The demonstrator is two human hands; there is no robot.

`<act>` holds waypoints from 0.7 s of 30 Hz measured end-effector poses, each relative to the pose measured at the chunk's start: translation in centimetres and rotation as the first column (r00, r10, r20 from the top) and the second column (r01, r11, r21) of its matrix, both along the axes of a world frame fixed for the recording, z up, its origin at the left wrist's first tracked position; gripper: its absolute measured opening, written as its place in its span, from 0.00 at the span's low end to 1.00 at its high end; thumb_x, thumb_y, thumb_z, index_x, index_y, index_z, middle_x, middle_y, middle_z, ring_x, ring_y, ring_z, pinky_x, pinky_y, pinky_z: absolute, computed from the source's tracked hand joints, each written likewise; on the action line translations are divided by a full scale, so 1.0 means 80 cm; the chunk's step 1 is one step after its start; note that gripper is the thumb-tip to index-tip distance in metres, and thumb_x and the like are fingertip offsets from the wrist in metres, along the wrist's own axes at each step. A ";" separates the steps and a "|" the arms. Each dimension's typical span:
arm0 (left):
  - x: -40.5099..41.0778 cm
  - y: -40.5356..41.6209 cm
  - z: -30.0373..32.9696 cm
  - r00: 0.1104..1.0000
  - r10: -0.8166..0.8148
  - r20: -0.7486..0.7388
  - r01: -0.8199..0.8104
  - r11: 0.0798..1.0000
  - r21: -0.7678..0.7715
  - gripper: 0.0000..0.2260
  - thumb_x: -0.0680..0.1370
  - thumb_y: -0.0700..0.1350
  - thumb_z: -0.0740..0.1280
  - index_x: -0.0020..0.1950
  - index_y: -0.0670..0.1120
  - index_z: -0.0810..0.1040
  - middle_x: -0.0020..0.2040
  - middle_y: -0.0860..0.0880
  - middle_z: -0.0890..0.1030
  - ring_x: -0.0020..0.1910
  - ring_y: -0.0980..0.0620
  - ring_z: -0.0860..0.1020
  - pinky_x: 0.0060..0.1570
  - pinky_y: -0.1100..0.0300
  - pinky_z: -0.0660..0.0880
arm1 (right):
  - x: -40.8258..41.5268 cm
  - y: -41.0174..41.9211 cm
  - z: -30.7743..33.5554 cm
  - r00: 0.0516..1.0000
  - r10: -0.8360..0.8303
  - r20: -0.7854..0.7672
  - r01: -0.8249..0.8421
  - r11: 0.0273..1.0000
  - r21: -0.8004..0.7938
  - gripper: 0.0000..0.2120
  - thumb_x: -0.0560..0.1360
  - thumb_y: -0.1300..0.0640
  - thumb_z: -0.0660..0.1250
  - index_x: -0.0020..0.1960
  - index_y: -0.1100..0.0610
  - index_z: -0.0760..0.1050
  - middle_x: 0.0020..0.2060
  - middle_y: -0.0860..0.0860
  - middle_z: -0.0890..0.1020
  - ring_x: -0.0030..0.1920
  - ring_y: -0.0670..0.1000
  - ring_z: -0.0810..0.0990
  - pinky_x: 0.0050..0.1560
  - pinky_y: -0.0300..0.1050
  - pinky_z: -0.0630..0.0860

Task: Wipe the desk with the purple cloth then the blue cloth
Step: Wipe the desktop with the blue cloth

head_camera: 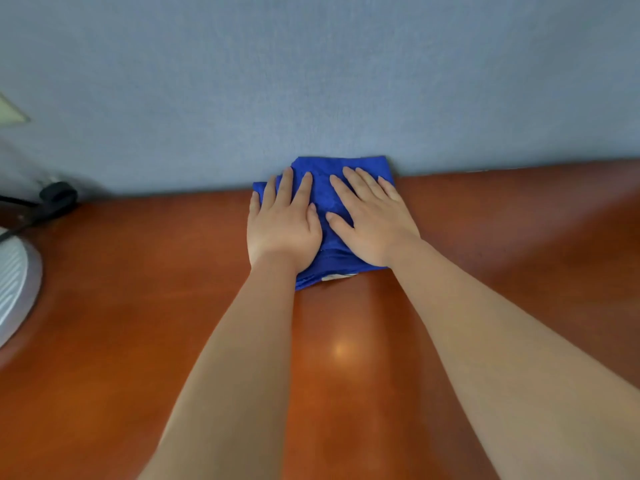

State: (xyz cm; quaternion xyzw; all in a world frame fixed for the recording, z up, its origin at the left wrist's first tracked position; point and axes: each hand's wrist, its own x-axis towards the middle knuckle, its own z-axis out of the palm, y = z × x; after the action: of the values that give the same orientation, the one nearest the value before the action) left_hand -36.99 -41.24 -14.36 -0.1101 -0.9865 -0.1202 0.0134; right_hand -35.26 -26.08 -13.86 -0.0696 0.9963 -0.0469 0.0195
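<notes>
Pressing flat, both hands hide most of the blue cloth [323, 188]

Two hands [327, 220], one blue cloth [329, 188], one desk [138, 289], one black cable [52, 199].

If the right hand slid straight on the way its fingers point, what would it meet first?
Most likely the blue-grey fabric wall panel behind the reddish-brown wooden desk. The right hand lies flat on the folded blue cloth, whose far edge already appears to touch that panel; depth is hard to judge.
</notes>
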 end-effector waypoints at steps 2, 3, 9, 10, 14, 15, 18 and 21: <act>0.007 -0.001 0.001 1.000 -0.016 0.001 0.016 1.000 -0.012 0.23 0.83 0.51 0.47 0.79 0.53 0.50 0.80 0.50 0.49 0.78 0.49 0.46 0.76 0.50 0.44 | 0.010 0.000 0.000 1.000 -0.011 0.009 0.011 1.000 0.003 0.30 0.81 0.40 0.45 0.79 0.51 0.44 0.79 0.50 0.46 0.78 0.49 0.42 0.76 0.50 0.41; 0.013 -0.002 0.001 1.000 -0.024 0.005 0.024 1.000 -0.019 0.23 0.83 0.51 0.47 0.79 0.53 0.50 0.80 0.50 0.48 0.78 0.49 0.46 0.76 0.50 0.44 | 0.016 -0.001 -0.001 1.000 -0.017 0.011 0.017 1.000 0.004 0.30 0.81 0.40 0.45 0.79 0.51 0.44 0.79 0.51 0.46 0.78 0.49 0.42 0.76 0.50 0.41; 0.091 -0.005 0.003 0.999 -0.008 0.034 0.009 0.999 -0.039 0.24 0.83 0.51 0.47 0.79 0.53 0.50 0.80 0.50 0.48 0.78 0.48 0.46 0.76 0.50 0.45 | 0.089 -0.005 0.000 1.000 0.004 0.013 -0.004 1.000 -0.017 0.30 0.81 0.40 0.46 0.79 0.51 0.46 0.79 0.50 0.47 0.78 0.49 0.43 0.76 0.49 0.41; 0.110 -0.004 0.003 0.999 0.003 0.040 -0.002 0.999 -0.040 0.24 0.83 0.51 0.47 0.79 0.53 0.50 0.80 0.50 0.48 0.78 0.48 0.46 0.76 0.49 0.45 | 0.105 -0.006 0.000 1.000 0.013 0.009 -0.012 1.000 -0.019 0.30 0.81 0.40 0.47 0.79 0.51 0.47 0.79 0.50 0.48 0.78 0.49 0.44 0.76 0.49 0.41; 0.194 -0.004 0.003 0.997 0.026 0.076 -0.021 0.998 -0.058 0.24 0.83 0.51 0.46 0.79 0.53 0.48 0.80 0.50 0.47 0.78 0.48 0.45 0.76 0.49 0.44 | 0.186 -0.006 0.000 0.999 0.028 0.019 -0.027 0.999 -0.031 0.30 0.81 0.41 0.47 0.79 0.51 0.47 0.78 0.51 0.48 0.78 0.49 0.44 0.76 0.49 0.41; 0.218 -0.004 0.003 0.996 0.025 0.083 -0.020 0.998 -0.063 0.24 0.83 0.51 0.46 0.79 0.53 0.47 0.80 0.50 0.46 0.78 0.48 0.44 0.76 0.49 0.43 | 0.209 -0.006 0.001 0.999 0.026 0.030 -0.025 0.999 -0.028 0.30 0.80 0.41 0.46 0.79 0.51 0.46 0.78 0.50 0.48 0.78 0.49 0.44 0.76 0.49 0.40; 0.294 -0.005 0.005 0.994 0.021 0.110 -0.014 0.997 -0.070 0.24 0.82 0.51 0.45 0.79 0.53 0.46 0.80 0.50 0.45 0.78 0.48 0.43 0.76 0.49 0.43 | 0.284 -0.008 0.002 0.997 0.031 0.065 -0.030 0.999 -0.015 0.35 0.75 0.37 0.35 0.79 0.51 0.45 0.78 0.50 0.46 0.77 0.48 0.42 0.76 0.49 0.39; 0.373 -0.007 0.005 0.991 0.010 0.130 -0.002 0.998 -0.067 0.26 0.80 0.53 0.40 0.79 0.52 0.47 0.80 0.49 0.45 0.78 0.47 0.43 0.76 0.48 0.42 | 0.362 -0.008 0.002 0.995 0.044 0.093 -0.042 0.999 -0.020 0.39 0.71 0.37 0.30 0.79 0.51 0.44 0.78 0.49 0.45 0.77 0.48 0.41 0.76 0.49 0.37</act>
State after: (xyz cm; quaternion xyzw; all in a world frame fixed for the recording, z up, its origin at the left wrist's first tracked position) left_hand -7.13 -41.83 -13.94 -0.0995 -0.9891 -0.0942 -0.0543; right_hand -6.27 -26.75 -13.70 -0.0890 0.9921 -0.0584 0.0664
